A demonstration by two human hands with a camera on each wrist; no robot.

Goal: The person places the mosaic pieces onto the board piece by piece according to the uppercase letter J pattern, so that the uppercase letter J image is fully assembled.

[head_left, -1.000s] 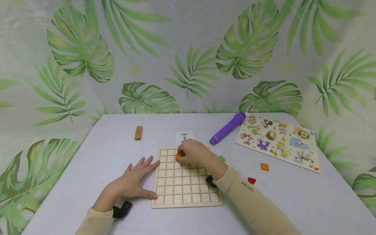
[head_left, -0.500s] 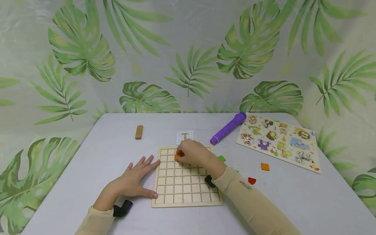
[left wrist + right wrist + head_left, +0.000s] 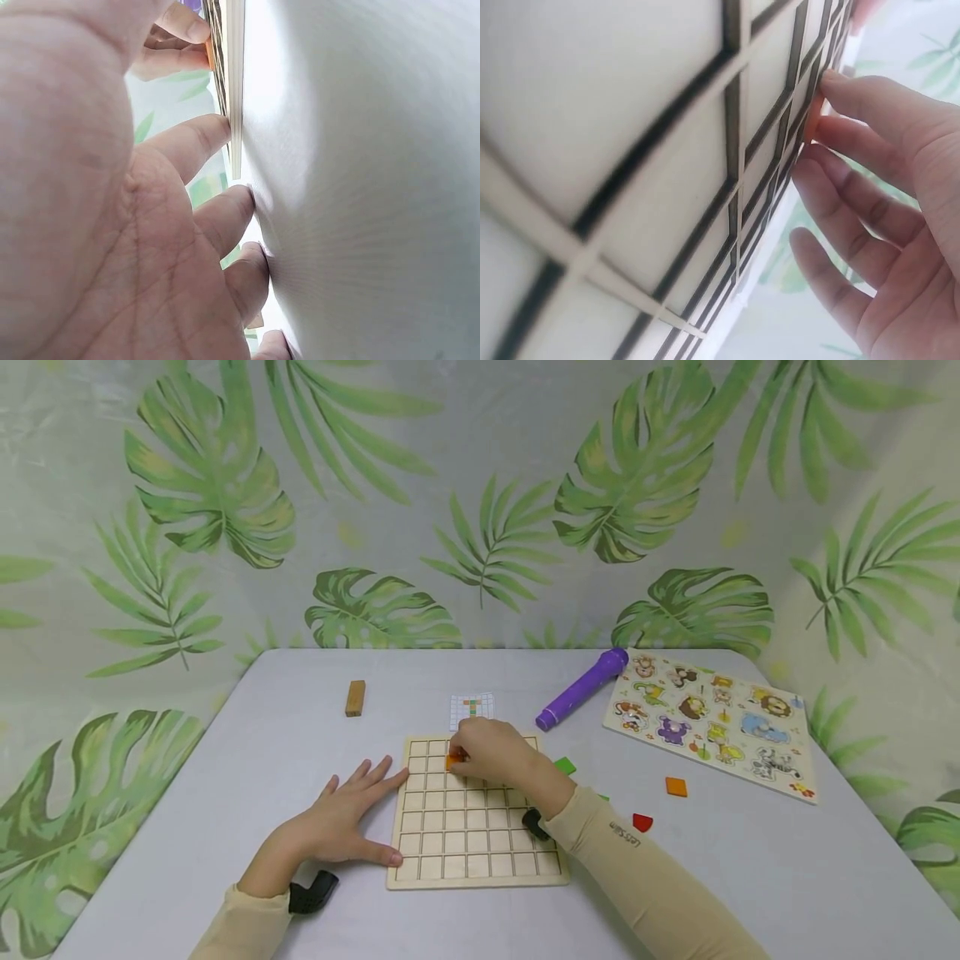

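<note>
A wooden grid board (image 3: 455, 843) lies on the table in the head view. My left hand (image 3: 337, 822) is spread beside it, with thumb and index finger touching its left edge. Over the upper part of the board, my right hand (image 3: 498, 753) pinches a small orange square tile (image 3: 453, 762) between thumb and fingers. In the right wrist view the orange tile (image 3: 814, 120) stands at the grid, its thumb and index finger on it, the other fingers loosely bent. Just behind the board lies a paper card (image 3: 459, 708) printed with a coloured grid pattern.
Right of the board lie a green tile (image 3: 565, 766), a red piece (image 3: 642, 822) and another orange tile (image 3: 677, 787). A purple microphone-shaped object (image 3: 581, 690) and an animal puzzle board (image 3: 705, 766) are at the back right. One wooden block (image 3: 355, 698) stands back left.
Hardly anything differs. The right hand stays at the same spot on the board with the orange tile, its fingers shifting only slightly; the left hand has not moved.
</note>
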